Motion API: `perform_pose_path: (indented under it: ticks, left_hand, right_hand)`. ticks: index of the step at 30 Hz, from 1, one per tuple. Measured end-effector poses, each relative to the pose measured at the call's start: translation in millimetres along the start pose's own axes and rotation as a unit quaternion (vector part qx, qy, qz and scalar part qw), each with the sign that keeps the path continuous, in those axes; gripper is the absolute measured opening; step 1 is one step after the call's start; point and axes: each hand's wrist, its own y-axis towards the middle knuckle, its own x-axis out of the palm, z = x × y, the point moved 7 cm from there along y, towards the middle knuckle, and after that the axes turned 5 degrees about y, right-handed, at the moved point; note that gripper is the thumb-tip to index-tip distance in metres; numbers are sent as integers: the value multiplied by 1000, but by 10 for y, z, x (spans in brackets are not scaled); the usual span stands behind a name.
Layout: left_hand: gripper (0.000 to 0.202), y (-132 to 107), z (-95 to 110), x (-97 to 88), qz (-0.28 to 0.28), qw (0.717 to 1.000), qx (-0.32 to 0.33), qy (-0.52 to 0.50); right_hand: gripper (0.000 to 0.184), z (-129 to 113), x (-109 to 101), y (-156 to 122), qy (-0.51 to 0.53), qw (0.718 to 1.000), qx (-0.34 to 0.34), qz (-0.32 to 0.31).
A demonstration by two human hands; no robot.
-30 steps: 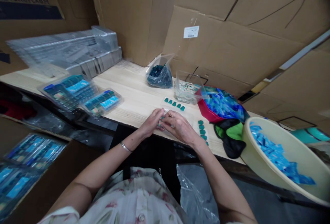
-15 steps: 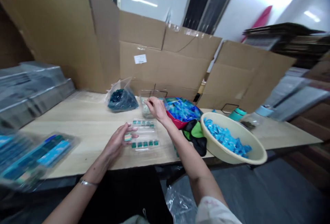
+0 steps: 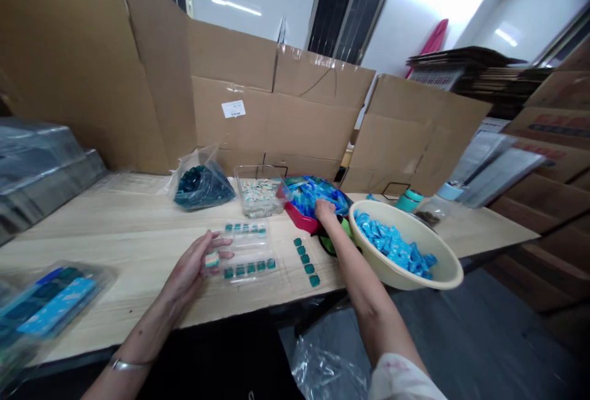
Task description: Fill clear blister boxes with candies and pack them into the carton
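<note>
My left hand [image 3: 196,260] is closed lightly around a small pale block with green and orange stripes [image 3: 212,259], at the left edge of a clear plastic tray [image 3: 249,244]. Two rows of small teal squares lie in that tray. Over the red basin [image 3: 302,220], my right hand [image 3: 325,209] dips into a heap of blue wrapped pieces [image 3: 308,194]. Its fingers are curled down, and what they grip is hidden. Several teal squares [image 3: 305,259] form a line on another clear tray to the right.
A clear box of pale pieces [image 3: 260,197] and a bag of dark teal pieces [image 3: 200,188] stand behind. A cream basin [image 3: 454,271] of blue packets overhangs the table's right front. Filled packs [image 3: 55,301] lie at left. Cardboard panels [image 3: 295,117] line the back.
My right hand has moved right, from the clear box of pale pieces to the red basin. My left hand stays by the tray with the striped block. The view has shifted slightly.
</note>
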Motion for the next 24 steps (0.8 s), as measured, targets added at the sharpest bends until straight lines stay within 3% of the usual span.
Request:
perform_pose_path:
  ticks: [3, 6, 8, 11, 14, 17, 19, 21, 24]
  left_hand:
    - [33, -45, -62, 55, -7, 1000, 7, -9]
    - [37, -106, -102, 58, -13, 1000, 14, -6]
    - [39, -141, -121, 46, -14, 1000, 16, -2]
    - [41, -188, -158, 60, -23, 1000, 1, 5]
    - [41, -247, -190, 115, -36, 999, -15, 17]
    - [40, -303, -219, 144, -32, 999, -27, 33]
    - [40, -322, -245, 136, -26, 998, -35, 43]
    - [39, -326, -279, 117, -28, 997, -50, 49]
    - [38, -335, -325, 50, -24, 995, -73, 63]
  right_hand:
    - [33, 79, -17, -54, -11, 999, 40, -4]
    - [12, -70, -56, -90, 16, 999, 20, -28]
    - [14, -346, -72, -186, 73, 995, -34, -62]
    - [19, -962, -107, -507, 177, 963, -170, -115]
    - [18, -1467, -71, -870, 139, 950, -244, -138]
    - [22, -1767, 68, -1129, 38, 942, -280, -179]
    - [20, -1802, 71, -1177, -24, 944, -278, -177]
    - [23, -1662, -65, -1113, -86, 954, -242, -156]
    - [26, -1031, -539, -886, -209, 965, -84, -137]
